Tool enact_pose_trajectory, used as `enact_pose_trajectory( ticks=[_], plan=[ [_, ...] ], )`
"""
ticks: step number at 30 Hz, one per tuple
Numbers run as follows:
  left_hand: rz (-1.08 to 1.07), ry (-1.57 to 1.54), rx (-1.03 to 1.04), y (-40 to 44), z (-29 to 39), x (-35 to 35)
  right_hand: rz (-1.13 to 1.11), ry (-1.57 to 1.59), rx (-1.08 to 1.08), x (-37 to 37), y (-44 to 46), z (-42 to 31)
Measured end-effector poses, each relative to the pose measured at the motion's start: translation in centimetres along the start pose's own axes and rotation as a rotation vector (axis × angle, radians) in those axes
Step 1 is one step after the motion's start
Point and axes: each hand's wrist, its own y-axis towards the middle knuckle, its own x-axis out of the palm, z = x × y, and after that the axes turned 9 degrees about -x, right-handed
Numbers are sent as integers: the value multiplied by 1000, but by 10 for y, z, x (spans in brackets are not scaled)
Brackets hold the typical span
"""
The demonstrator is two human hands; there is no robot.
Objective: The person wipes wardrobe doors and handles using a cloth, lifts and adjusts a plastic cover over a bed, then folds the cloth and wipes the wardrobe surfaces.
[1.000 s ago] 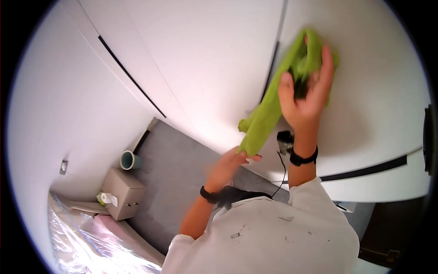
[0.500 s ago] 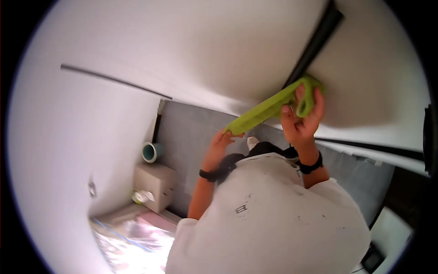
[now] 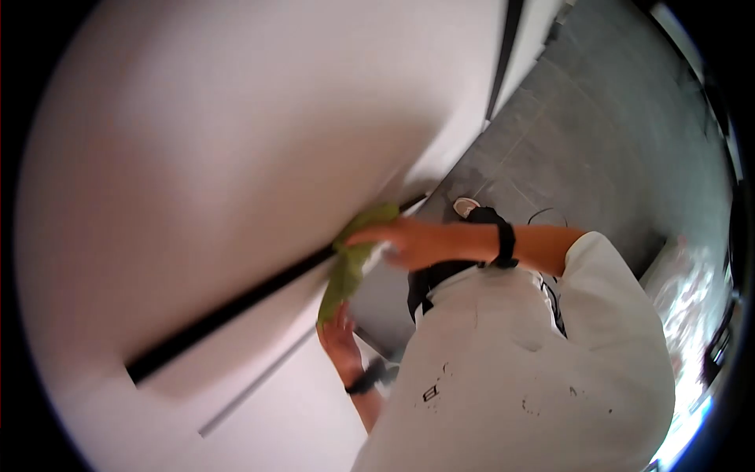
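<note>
Smooth white panel (image 3: pixel 236 141) has a long, flat black strip (image 3: pixel 236 311). Soft green cloth (image 3: pixel 343 279) lies crumpled on it, partly hidden by the blurry right hand (image 3: pixel 410 241), whose grip I can't tell; the left hand (image 3: pixel 340 342) pinches the cloth's bottom end.

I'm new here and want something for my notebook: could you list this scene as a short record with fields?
Held item: green cloth
Left grip: at the cloth's lower end
Right grip: over its upper part, blurred
Surface: pale panel with black strip
Contact with strip: cannot tell; the cloth overlaps it in view
Wrists: a black band on each
Below: grey floor, one shoe visible
</note>
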Motion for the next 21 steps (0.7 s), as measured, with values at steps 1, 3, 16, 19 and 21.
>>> enact_pose_trajectory(
  ticks=[1, 3, 16, 19, 21],
  plan=[
    [-17, 58, 14, 0, 1, 7, 38, 5, -24, 0, -12, 0],
    [-49, 259, 77, 4, 25, 18, 119, 15, -50, 11, -16, -1],
    [122, -106, 1109, -20, 150, 141, 177, 54, 73, 18, -23, 3],
    [320, 99, 1280, -3, 152, 137, 161, 13, 78, 17, -16, 3],
    [264, 36, 1262, 7, 147, 135, 135, -45, 91, 8, -15, 3]
  ],
)
